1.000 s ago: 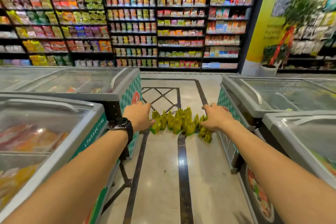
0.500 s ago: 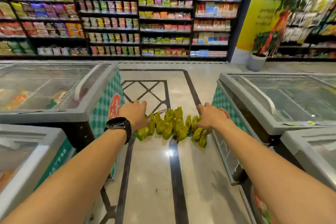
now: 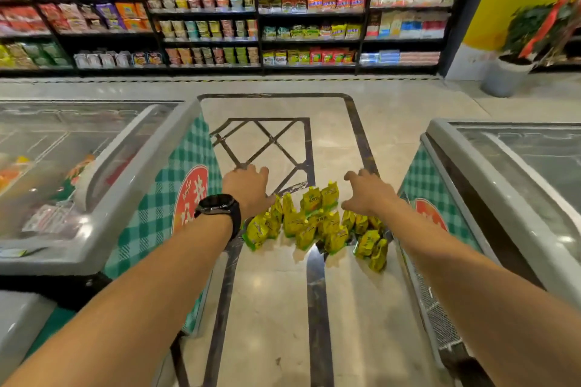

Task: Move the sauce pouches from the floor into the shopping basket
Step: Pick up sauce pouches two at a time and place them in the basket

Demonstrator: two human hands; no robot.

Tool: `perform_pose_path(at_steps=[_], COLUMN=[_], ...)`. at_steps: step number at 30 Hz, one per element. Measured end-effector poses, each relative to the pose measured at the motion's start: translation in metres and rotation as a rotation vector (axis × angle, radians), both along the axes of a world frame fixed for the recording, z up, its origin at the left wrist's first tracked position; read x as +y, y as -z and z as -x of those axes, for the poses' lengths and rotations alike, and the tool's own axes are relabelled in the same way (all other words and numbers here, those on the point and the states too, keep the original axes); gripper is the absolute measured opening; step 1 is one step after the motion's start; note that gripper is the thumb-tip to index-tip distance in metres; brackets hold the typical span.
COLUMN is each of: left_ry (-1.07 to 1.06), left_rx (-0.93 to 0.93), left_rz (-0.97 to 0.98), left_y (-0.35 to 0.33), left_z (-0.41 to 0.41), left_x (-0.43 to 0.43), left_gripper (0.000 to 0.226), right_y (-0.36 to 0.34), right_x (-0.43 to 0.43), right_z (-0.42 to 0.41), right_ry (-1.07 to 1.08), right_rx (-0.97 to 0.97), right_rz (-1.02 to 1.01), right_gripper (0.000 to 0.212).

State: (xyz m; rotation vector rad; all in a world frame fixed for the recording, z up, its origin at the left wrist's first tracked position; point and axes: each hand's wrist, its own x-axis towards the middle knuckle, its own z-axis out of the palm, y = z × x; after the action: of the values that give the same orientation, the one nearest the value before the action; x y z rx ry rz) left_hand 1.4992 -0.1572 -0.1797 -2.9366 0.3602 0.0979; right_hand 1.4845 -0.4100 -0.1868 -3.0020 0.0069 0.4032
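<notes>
Several yellow-green sauce pouches (image 3: 317,223) lie clustered on the marble floor between two chest freezers. My left hand (image 3: 248,188), with a black watch on the wrist, hovers above the left edge of the cluster with loosely bent fingers and nothing in it. My right hand (image 3: 366,190) hovers above the cluster's right side, fingers spread and slightly curled, also holding nothing. Both arms are stretched forward. No shopping basket is in view.
A chest freezer with a green checked end panel (image 3: 176,198) stands on the left and another freezer (image 3: 490,185) on the right, leaving a narrow aisle. Stocked shelves (image 3: 251,9) line the back wall. A potted plant (image 3: 509,72) stands at the far right.
The view has moved forward and tilted down, so the pouches are closer. Both hands have opened slightly and lifted from the cluster's edges.
</notes>
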Motion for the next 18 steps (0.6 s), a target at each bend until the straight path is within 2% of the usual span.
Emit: perform_pose_path(at_steps=[10, 14, 18], left_ry=[0.015, 0.057, 0.093], left_rx=[0.122, 0.188, 0.25], left_rz=[0.0, 0.044, 0.029], left_y=[0.076, 0.153, 0.267], left_z=[-0.189, -0.276, -0.342], left_x=[0.0, 0.001, 0.004], left_gripper=[0.061, 0.062, 0.066], right_y=[0.077, 0.152, 0.27], right_x=[0.028, 0.036, 0.04], right_z=[-0.187, -0.265, -0.326], right_ry=[-0.036, 0.013, 0.043], right_rx=[0.1, 0.151, 0.198], right_rz=[-0.044, -0.01, 0.016], right_gripper=[0.069, 0.071, 0.067])
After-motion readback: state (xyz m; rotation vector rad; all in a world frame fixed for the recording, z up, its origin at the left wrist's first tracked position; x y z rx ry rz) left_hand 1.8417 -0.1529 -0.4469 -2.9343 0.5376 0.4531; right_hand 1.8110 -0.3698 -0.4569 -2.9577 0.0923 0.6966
